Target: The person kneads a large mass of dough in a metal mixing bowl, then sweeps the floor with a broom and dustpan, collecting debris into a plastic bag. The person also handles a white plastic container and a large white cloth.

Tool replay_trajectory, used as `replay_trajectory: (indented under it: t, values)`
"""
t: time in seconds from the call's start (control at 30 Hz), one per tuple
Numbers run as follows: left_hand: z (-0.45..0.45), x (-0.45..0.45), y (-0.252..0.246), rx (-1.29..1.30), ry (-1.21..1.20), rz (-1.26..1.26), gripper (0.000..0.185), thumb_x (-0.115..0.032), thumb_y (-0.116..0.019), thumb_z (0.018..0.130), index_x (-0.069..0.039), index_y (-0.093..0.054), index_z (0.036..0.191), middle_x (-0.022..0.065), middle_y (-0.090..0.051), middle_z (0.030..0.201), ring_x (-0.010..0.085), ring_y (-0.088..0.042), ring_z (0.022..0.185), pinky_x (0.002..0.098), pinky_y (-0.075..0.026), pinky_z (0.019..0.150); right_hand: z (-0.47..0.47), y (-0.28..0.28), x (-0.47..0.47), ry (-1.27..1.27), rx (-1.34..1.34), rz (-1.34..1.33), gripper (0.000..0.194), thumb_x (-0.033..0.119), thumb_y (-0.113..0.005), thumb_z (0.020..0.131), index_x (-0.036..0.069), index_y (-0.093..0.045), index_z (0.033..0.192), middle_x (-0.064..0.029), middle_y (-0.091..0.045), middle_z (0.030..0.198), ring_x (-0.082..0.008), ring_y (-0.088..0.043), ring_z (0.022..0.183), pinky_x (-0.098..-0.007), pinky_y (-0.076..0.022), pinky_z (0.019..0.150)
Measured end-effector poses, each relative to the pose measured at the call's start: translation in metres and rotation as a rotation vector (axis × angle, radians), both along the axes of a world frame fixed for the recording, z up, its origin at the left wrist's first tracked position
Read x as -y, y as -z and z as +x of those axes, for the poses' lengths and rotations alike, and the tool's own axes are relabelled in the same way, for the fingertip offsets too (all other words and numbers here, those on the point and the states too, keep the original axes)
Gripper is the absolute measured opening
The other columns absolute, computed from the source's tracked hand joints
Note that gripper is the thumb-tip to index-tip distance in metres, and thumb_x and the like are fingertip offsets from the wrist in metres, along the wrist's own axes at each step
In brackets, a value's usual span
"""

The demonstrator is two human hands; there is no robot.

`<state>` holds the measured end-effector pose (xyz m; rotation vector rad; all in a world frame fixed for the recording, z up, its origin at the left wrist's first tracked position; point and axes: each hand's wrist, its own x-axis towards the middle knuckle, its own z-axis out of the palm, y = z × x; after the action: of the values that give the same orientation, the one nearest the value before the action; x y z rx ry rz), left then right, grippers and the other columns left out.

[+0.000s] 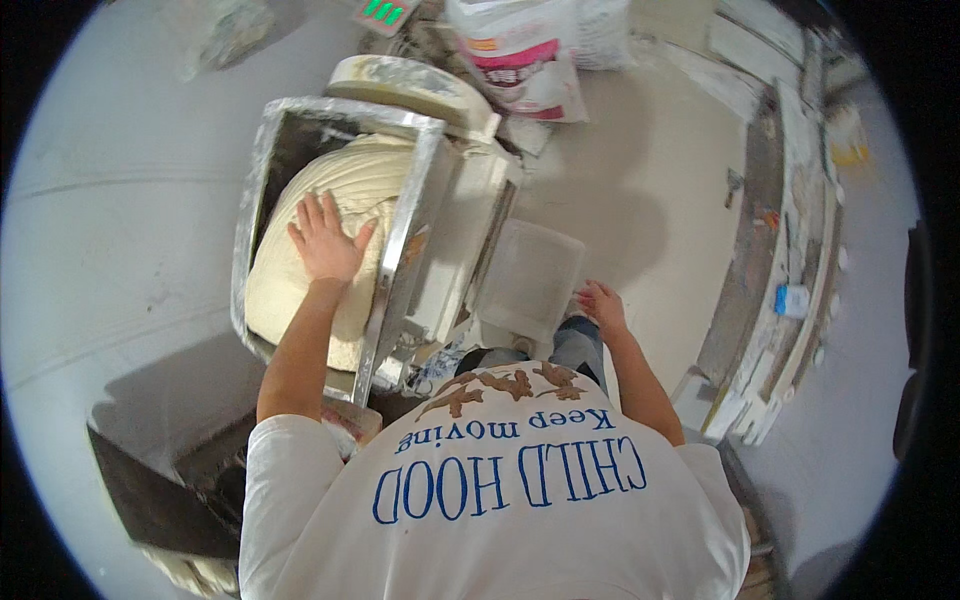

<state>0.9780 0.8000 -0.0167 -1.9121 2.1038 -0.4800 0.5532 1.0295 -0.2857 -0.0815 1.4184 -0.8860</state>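
A large mass of pale dough [300, 300] fills most of a metal trough [433, 172] of a floury machine. On top of the dough lies my left hand [330, 240], palm down with the fingers spread. My right hand [600, 304] hangs low beside my leg, near the corner of a translucent plastic bin [531, 277]; its fingers are slightly curled and no object shows in them. A pale round-edged cover or housing [412, 86] stands against the far end of the trough.
Printed sacks [525, 67] stand beyond the machine. At the right runs a cluttered, floury ledge [787, 247] with a blue-and-white container [791, 300]; a scraper-like tool [733, 187] lies near it. A dark open box-like object [157, 487] is at lower left.
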Motion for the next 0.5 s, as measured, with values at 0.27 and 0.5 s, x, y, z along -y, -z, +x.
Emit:
replay_trajectory:
  t: [0.27,0.5]
  values:
    - [-0.023,0.038,0.03,0.203,-0.143,0.125,0.092,-0.073,-0.041,0.091,-0.015,-0.02,0.159,0.0168,-0.016,0.165,0.0358,-0.012,0.152,0.069,-0.014,0.114,0.011,-0.035,-0.128,0.074,-0.137,0.105,0.04,0.033,-0.059,0.097,0.004,-0.06,0.124,-0.007,-0.069,0.1,-0.0148,-0.065,0.086,-0.0283,-0.0528,0.074]
    - [0.041,0.025,0.051,-0.895,0.198,0.199,0.063,-0.049,-0.041,0.103,-0.004,-0.043,0.148,0.0182,-0.043,0.153,0.0333,-0.038,0.143,0.0619,-0.018,0.116,0.026,-0.037,-0.324,0.296,-0.245,0.337,0.035,0.026,-0.056,0.095,-0.002,-0.064,0.116,-0.0091,-0.067,0.09,-0.0173,-0.063,0.076,-0.0315,-0.0508,0.067]
